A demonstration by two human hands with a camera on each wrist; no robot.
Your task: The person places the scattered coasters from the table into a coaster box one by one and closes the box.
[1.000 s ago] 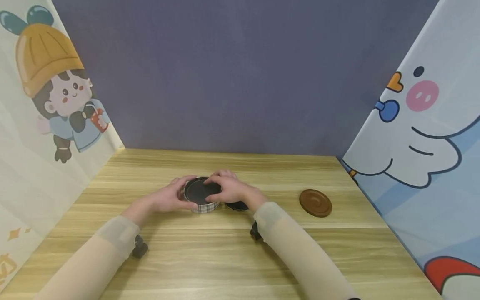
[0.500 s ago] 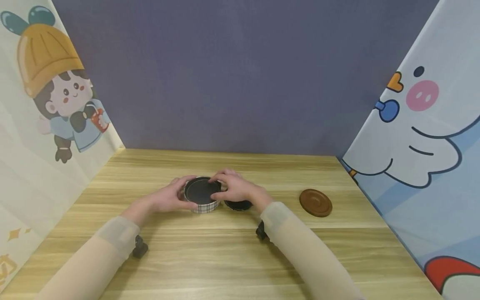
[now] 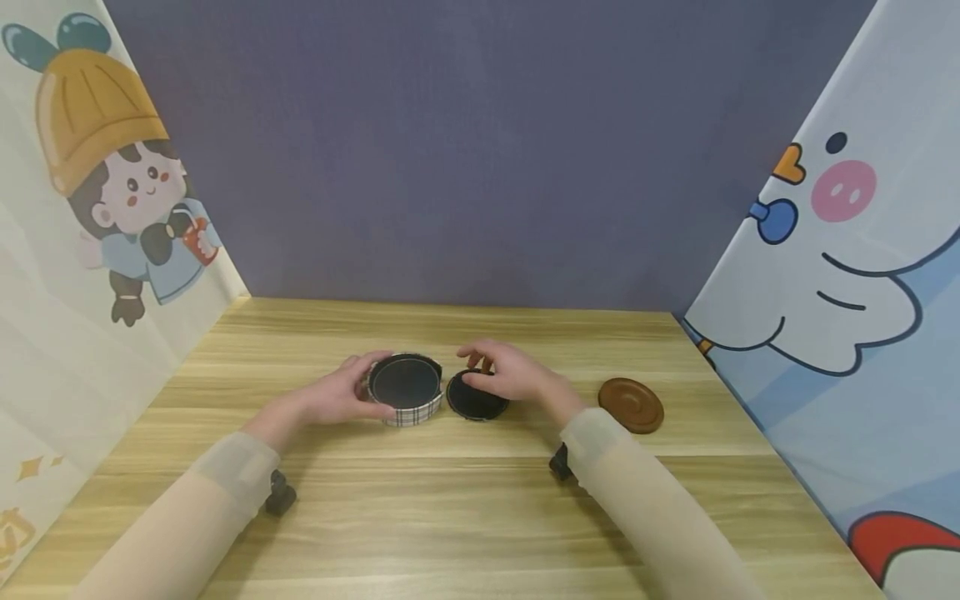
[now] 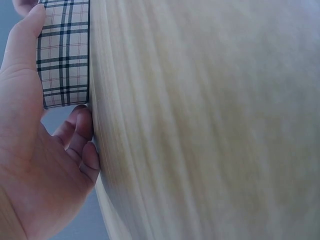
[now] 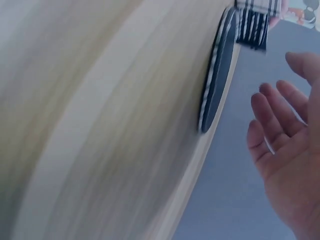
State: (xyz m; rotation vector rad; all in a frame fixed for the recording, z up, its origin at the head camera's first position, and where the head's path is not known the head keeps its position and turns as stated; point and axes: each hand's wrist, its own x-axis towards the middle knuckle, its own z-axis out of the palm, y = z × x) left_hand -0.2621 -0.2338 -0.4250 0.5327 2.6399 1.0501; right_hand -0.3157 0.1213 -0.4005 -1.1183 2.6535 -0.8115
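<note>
With the left hand (image 3: pixel 339 395) I am gripping the plaid box (image 3: pixel 411 416), left of the black disc (image 3: pixel 477 405); over this disc I am holding the right hand (image 3: pixel 514 372), its fingers loosely spread.

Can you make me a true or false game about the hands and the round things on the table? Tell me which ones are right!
1. The left hand is holding the plaid round box. True.
2. The right hand is squeezing the brown disc. False: its fingers hold nothing, and it is above the black disc.
3. The black disc sits between the plaid round box and the brown disc. True.
4. The outside of the plaid round box is plain green. False: its side is pale with dark crossing lines.
5. The brown disc is stacked on top of the black disc. False: it lies apart, on the table.
</note>
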